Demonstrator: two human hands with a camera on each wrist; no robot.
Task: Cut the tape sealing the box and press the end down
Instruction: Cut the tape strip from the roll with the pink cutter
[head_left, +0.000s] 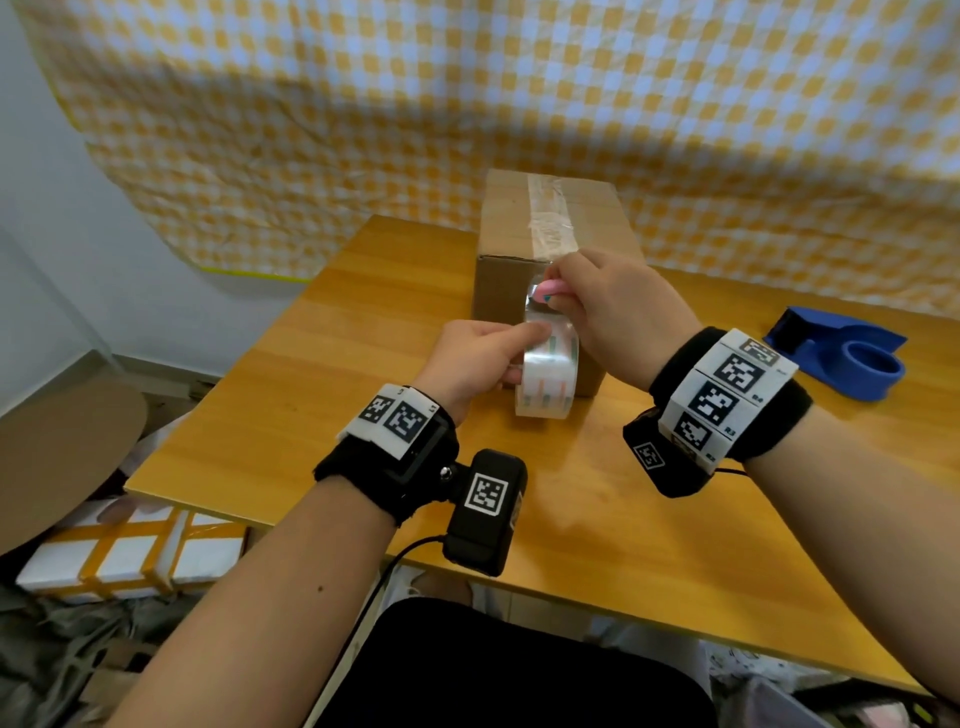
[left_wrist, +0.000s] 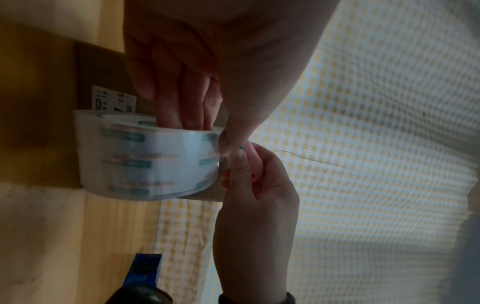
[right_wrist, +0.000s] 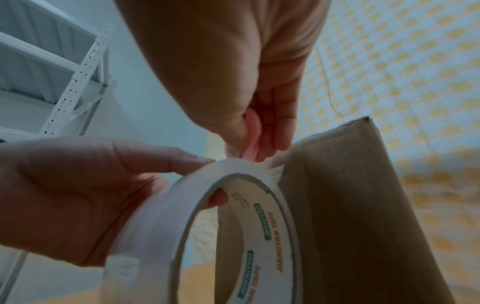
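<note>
A brown cardboard box (head_left: 514, 223) stands on the wooden table (head_left: 322, 395), with clear tape (head_left: 548, 218) along its top seam. My left hand (head_left: 483, 358) grips a clear tape roll (head_left: 548, 371) held upright against the box's near face, thumb on the outer rim and fingers through the core. My right hand (head_left: 613, 312) pinches a small pink cutter (head_left: 550, 291) at the strip running from roll to box. The roll (left_wrist: 145, 156) and pink cutter (left_wrist: 253, 162) also show in the left wrist view. In the right wrist view the cutter (right_wrist: 250, 139) touches the roll (right_wrist: 233, 226) beside the box (right_wrist: 363, 205).
A blue tape dispenser (head_left: 841, 358) sits on the table at the right. A yellow checked cloth (head_left: 467, 104) hangs behind the box. White taped parcels (head_left: 135, 551) lie on the floor at the left, under the table edge. A white metal shelf (right_wrist: 52, 72) stands to the left.
</note>
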